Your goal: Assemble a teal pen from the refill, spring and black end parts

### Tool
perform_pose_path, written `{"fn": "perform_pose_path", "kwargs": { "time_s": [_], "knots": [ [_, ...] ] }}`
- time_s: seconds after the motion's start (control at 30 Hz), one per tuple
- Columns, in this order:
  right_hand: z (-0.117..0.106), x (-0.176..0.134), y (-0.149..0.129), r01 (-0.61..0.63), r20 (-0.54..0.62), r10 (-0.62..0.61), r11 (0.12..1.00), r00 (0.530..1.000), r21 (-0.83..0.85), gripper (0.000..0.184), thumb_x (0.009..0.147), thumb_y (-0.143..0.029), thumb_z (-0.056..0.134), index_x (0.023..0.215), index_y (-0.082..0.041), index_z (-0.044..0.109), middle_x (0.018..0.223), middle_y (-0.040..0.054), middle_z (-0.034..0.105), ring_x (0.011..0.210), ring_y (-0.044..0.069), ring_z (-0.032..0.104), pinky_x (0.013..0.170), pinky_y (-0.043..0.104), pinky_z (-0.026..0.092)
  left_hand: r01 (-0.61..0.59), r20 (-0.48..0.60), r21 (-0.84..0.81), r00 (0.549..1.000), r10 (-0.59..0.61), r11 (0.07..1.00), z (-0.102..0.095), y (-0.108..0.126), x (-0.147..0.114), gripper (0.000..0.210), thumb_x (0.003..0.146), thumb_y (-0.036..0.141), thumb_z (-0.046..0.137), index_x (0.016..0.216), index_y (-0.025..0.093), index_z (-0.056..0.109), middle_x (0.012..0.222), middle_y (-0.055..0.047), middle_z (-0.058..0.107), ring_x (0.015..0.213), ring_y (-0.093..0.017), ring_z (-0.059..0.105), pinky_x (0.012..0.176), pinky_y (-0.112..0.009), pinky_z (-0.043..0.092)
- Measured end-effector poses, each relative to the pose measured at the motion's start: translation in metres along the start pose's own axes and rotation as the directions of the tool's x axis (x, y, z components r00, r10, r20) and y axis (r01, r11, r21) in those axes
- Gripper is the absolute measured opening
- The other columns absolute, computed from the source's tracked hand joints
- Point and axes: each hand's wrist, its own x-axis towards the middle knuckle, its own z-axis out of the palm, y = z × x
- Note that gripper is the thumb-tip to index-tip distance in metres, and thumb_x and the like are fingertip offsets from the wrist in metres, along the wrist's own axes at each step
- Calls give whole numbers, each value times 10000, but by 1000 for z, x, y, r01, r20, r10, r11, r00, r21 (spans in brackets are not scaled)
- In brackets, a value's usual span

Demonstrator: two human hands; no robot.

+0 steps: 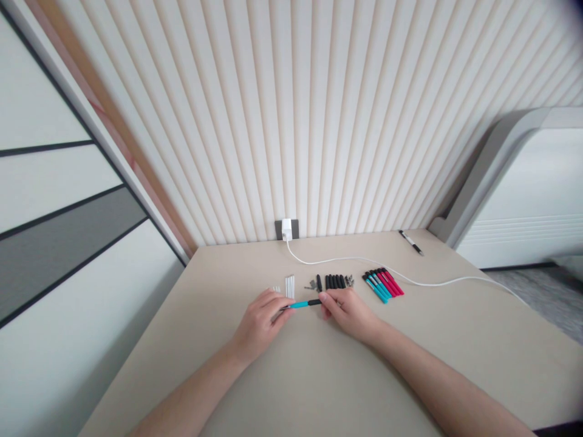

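Observation:
Between my two hands lies a pen (299, 304) with a turquoise barrel and a black section, held level above the table. My left hand (264, 318) pinches its turquoise end, where a thin metallic tip shows by the fingers. The black end sits in the closed fingers of my right hand (345, 311). Just beyond the hands are white refill tubes (290, 286), small clear pieces (276, 288) partly behind my left hand, small metal parts (312, 284), one separate black grip (319, 283), a row of black grips (336, 281) and more small metal pieces (349, 280).
Right of my hands lie several turquoise barrels (377, 287) and red barrels (392, 283) with black ends. A black-and-white pen (411, 243) lies at the back right. A white cable (337, 259) runs from a charger (286, 229) at the wall across the beige table (291, 388).

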Motion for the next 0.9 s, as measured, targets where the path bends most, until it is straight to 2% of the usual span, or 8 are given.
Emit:
{"fn": "perform_pose_path", "kwargs": {
  "time_s": [0.1,0.2,0.3,0.37,0.53,0.6,0.73,0.9],
  "knots": [
    [-1,1,1,-1,-103,1,1000,995,4,421,983,-403,393,725,-179,638,653,9,634,596,129,552,592,245,386,127,-24,-18,992,-128,992,-3,0,0,135,890,255,612,1013,207,636,908,-25,678,839,-150,615,787,-270,484],
    [-2,3,1,18,-186,-13,999,982,26,332,971,-383,427,837,-192,663,730,13,660,659,142,576,620,246,403,305,-29,-62,951,-307,950,-4,-3,1,156,909,309,574,1000,205,647,859,-2,678,734,-126,599,696,-237,476],
    [-2,4,1,45,-238,-33,998,971,47,268,957,-381,462,959,-201,661,845,29,683,749,157,604,637,242,418,387,-6,-119,920,-391,914,-4,-6,1,168,917,337,556,946,207,658,793,18,662,672,-114,568,645,-223,456],
    [-2,3,1,46,-243,-37,998,969,32,281,956,-387,462,913,-199,667,842,32,684,757,160,609,639,243,418,387,-17,-136,919,-393,912,-3,-6,2,157,908,336,569,931,206,654,793,18,651,682,-115,560,653,-224,450],
    [-1,1,2,-47,-139,44,999,989,-17,586,1006,-410,307,523,-187,552,467,-14,515,477,116,504,549,247,376,301,-38,-132,951,-308,944,-4,-6,2,107,902,292,580,932,205,634,817,8,625,735,-124,561,703,-235,445],
    [-1,1,3,-38,-140,39,999,989,6,535,1003,-408,321,618,-185,617,530,-6,571,517,123,538,546,245,389,289,-42,-135,954,-297,948,-5,-6,2,95,907,282,575,940,210,626,826,8,622,736,-123,558,703,-235,442],
    [-1,2,3,102,-204,-86,993,975,66,274,925,-359,533,1143,-216,618,977,42,695,853,165,635,710,263,483,292,-49,-141,952,-301,946,-6,-8,1,88,916,278,562,942,217,620,845,6,621,747,-125,551,711,-239,439],
    [0,3,7,174,-205,-172,985,964,-8,162,919,-286,555,1022,-238,670,973,45,693,905,179,631,830,315,492,370,-36,-210,922,-385,905,-3,-9,0,125,906,310,570,976,214,607,888,3,634,770,-130,562,735,-244,448]
  ]
}}
